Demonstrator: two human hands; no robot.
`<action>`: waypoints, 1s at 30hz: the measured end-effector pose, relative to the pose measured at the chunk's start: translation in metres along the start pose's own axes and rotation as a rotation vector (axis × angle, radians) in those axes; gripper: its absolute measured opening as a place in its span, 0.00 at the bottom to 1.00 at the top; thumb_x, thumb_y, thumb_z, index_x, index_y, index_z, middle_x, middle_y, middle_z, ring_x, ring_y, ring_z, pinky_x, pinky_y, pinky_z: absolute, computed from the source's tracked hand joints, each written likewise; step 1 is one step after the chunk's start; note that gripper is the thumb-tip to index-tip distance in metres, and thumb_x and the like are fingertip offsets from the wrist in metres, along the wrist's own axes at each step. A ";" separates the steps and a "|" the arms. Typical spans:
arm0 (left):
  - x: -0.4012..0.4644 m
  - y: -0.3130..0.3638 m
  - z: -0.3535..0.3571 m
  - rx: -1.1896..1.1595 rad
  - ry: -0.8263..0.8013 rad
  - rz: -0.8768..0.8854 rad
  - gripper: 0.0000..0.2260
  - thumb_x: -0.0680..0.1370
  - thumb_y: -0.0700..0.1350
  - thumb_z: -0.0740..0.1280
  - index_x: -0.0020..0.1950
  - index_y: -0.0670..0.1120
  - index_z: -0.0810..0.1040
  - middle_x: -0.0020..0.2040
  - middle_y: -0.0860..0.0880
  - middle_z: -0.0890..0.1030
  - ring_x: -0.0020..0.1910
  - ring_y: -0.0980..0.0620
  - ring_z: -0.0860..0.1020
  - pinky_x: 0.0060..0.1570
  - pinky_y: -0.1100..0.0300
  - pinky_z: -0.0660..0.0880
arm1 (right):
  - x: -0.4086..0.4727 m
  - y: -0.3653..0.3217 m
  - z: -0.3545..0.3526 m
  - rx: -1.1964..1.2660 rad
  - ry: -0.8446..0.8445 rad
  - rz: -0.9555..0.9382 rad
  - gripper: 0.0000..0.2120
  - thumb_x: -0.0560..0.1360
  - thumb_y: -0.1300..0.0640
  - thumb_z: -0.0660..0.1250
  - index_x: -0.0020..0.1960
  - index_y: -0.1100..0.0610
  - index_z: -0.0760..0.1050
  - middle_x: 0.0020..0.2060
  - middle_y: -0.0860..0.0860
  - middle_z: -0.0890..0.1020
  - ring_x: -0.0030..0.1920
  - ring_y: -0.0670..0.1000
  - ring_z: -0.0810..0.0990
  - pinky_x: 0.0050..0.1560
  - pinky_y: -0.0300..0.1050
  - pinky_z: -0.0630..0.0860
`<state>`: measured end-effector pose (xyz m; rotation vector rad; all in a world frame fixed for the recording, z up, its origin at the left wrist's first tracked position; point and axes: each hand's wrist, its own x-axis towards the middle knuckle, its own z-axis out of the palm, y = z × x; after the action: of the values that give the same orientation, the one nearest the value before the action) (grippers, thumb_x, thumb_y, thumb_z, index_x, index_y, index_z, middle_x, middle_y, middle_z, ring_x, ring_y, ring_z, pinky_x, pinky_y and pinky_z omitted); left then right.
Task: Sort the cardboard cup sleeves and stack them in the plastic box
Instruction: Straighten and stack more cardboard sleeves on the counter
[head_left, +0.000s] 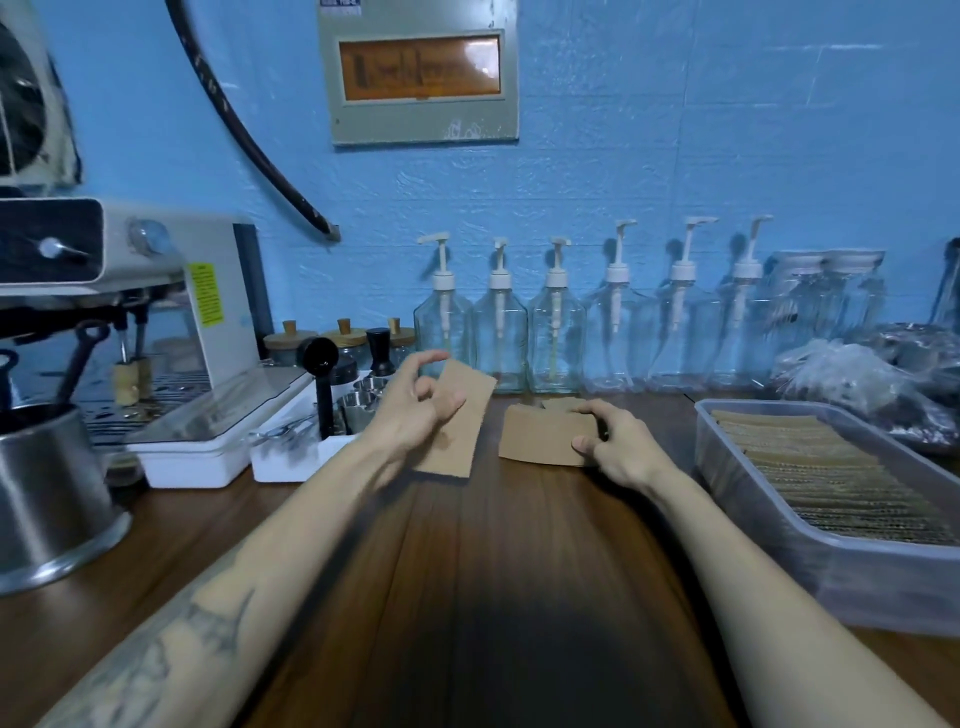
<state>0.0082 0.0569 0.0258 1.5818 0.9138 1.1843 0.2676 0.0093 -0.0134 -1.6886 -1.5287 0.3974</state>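
Note:
A flat brown cardboard cup sleeve (462, 415) is lifted at an angle above the wooden counter, held by my left hand (415, 410), whose index finger sticks out. My right hand (618, 441) presses down on a small pile of sleeves (545, 434) lying on the counter just right of it, thumb on the near edge. The clear plastic box (831, 566) stands to the right and holds a long row of sleeves (831, 483) packed on edge.
A row of clear pump bottles (556, 332) lines the blue wall behind. Left are white trays with metal cups and tools (322, 415), an espresso machine (130, 291) and a steel pot (47, 499). Plastic bags (857, 379) lie at the far right.

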 end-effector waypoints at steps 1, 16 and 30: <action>-0.007 -0.004 0.002 -0.054 0.009 -0.011 0.18 0.79 0.38 0.68 0.66 0.53 0.72 0.49 0.45 0.84 0.40 0.51 0.84 0.34 0.54 0.82 | -0.001 -0.001 0.002 0.007 -0.009 -0.011 0.17 0.77 0.60 0.69 0.64 0.48 0.75 0.56 0.52 0.79 0.56 0.52 0.74 0.58 0.42 0.68; -0.008 -0.047 0.001 0.243 -0.073 -0.045 0.25 0.70 0.37 0.77 0.60 0.50 0.69 0.55 0.42 0.77 0.55 0.46 0.77 0.61 0.46 0.75 | -0.003 -0.010 0.015 0.188 -0.192 -0.138 0.21 0.79 0.70 0.63 0.65 0.49 0.74 0.50 0.53 0.78 0.41 0.50 0.75 0.38 0.41 0.76; -0.012 -0.054 0.010 0.453 -0.206 0.132 0.39 0.73 0.52 0.75 0.75 0.67 0.54 0.73 0.49 0.70 0.70 0.48 0.70 0.71 0.46 0.67 | -0.011 -0.030 0.025 0.197 -0.349 -0.089 0.34 0.72 0.71 0.60 0.71 0.43 0.70 0.56 0.47 0.79 0.47 0.42 0.77 0.37 0.29 0.73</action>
<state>0.0127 0.0589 -0.0299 2.1116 0.9990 0.9171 0.2270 0.0063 -0.0103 -1.4446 -1.7418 0.8010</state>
